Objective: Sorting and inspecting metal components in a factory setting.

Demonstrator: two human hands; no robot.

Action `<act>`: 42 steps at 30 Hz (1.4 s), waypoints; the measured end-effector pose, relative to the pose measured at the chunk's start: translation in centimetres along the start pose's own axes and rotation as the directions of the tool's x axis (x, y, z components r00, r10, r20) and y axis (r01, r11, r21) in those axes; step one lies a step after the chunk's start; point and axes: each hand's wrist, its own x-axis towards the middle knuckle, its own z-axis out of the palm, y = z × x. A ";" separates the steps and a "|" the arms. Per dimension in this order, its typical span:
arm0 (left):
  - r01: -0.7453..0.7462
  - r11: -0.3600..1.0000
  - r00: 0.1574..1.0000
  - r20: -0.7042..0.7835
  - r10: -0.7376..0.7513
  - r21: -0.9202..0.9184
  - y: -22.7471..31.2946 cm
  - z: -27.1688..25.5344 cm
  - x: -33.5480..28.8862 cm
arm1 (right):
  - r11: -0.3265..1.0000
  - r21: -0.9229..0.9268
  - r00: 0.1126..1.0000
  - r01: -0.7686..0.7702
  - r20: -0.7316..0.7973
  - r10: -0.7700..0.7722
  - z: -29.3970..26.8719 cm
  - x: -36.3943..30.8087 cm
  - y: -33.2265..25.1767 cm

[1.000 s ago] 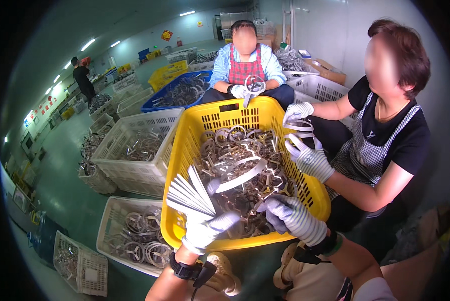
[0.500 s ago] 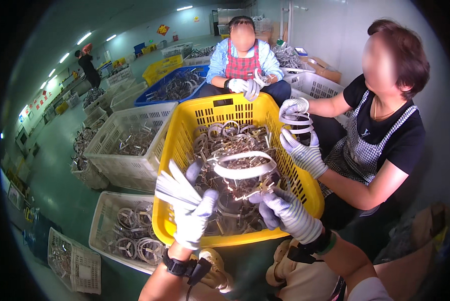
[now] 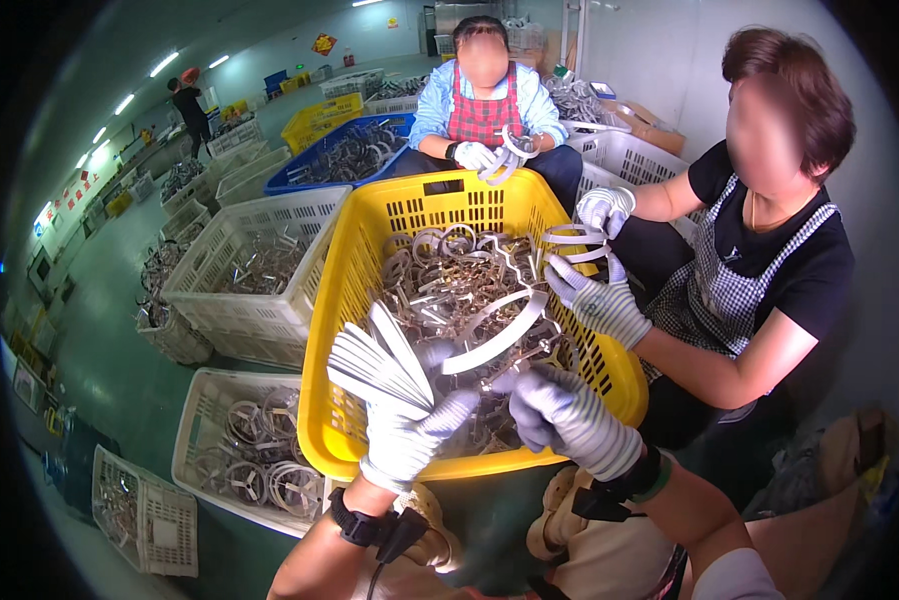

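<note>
Fanned out in my gloved left hand (image 3: 409, 435) is a stack of flat white bands (image 3: 374, 365), gripped between thumb and fingers. A single white ring (image 3: 499, 335) is tilted in front of my hands, its lower left end against my left fingertips. My gloved right hand (image 3: 579, 420) is closed, fingertips pinched just below the ring; what lies in the pinch is hidden among thin metal pieces. Beneath both hands stands a yellow crate (image 3: 319, 400), full of tangled rings and brownish metal brackets (image 3: 459, 275).
On the right, a co-worker's gloved hands (image 3: 609, 300) hold white rings over the crate. Another co-worker (image 3: 489, 110) handles rings at the far side. White crates (image 3: 184, 425) and a blue crate (image 3: 279, 185) with metal parts stand to the left.
The white ring has tilted, its right side rising and its left end dropping to my left fingers. The bands in my left hand have fanned wider and moved slightly right.
</note>
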 end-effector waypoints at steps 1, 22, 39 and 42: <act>-0.093 0.975 0.996 0.028 0.089 0.201 -0.4 -0.4 0.0 | 0.977 -0.209 0.992 0.032 -0.115 -0.058 0.2 0.2 0.0; -0.096 0.976 0.994 -0.033 0.104 0.195 -0.2 0.2 0.5 | 0.998 0.061 1.000 -0.010 -0.029 0.012 -0.3 -0.3 0.4; -0.088 0.992 0.995 0.052 0.084 0.088 -1.4 -0.6 1.0 | 1.000 0.028 1.000 -0.002 -0.020 0.002 -1.0 -0.1 0.7; -0.144 0.981 0.990 0.019 0.143 0.128 -1.1 -0.4 0.8 | 0.994 0.102 0.998 -0.046 0.057 0.040 -0.9 0.0 0.5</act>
